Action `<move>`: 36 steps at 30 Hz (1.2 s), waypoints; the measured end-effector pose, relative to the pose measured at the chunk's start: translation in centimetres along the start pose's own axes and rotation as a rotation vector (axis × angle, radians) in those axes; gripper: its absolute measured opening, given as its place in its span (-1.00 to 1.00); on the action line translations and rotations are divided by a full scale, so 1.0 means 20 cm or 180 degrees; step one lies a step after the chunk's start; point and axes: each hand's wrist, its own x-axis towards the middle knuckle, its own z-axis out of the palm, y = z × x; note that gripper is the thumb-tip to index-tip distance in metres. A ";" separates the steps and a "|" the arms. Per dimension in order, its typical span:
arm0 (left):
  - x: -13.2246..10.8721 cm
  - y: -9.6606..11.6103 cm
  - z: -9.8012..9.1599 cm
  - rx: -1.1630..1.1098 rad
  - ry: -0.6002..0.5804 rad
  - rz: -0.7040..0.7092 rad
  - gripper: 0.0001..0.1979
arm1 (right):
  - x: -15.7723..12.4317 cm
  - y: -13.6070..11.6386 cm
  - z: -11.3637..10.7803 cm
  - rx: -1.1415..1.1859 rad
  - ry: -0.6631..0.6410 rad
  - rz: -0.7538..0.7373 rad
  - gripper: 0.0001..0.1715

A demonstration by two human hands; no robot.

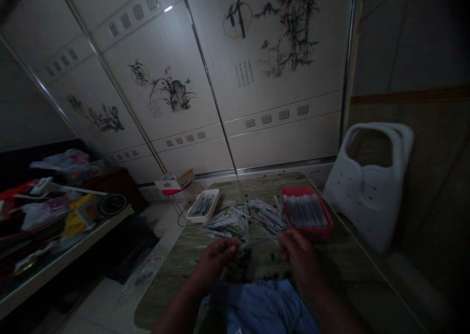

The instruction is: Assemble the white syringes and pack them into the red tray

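My left hand and my right hand are closed on the two ends of a thin pale pen-like stick, held level just above the table. Behind the hands lies a loose heap of the same pale sticks. A red tray packed with sticks stands at the right of the heap. At the left of it sits a small white tray holding a few dark ones. Small dark bits are scattered on the table under my hands.
A blue cloth lies at the table's near edge. A white plastic chair back stands at the right. At the left a low bench carries cluttered bags and packets. A small box sits by the painted sliding doors.
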 end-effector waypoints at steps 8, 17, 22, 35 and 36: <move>-0.01 0.01 0.01 -0.0067 -0.0028 -0.0058 -0.66 | 0.01 0.02 -0.01 0.0134 -0.0154 0.0014 -0.67; 0.00 0.02 0.02 -0.0308 -0.0045 -0.0136 -0.64 | 0.00 0.01 -0.01 0.0193 -0.0107 0.0035 -0.63; 0.00 0.01 0.02 -0.0316 -0.0049 -0.0216 -0.61 | 0.01 0.02 -0.01 0.0191 -0.0150 0.0003 -0.63; -0.01 -0.08 0.04 -0.0593 0.0462 -0.0231 -0.59 | -0.04 -0.01 0.01 0.0086 -0.0440 0.0077 -0.70; 0.00 -0.09 0.04 -0.0609 0.0570 -0.0208 -0.58 | -0.05 -0.01 0.02 0.0087 -0.0536 0.0116 -0.75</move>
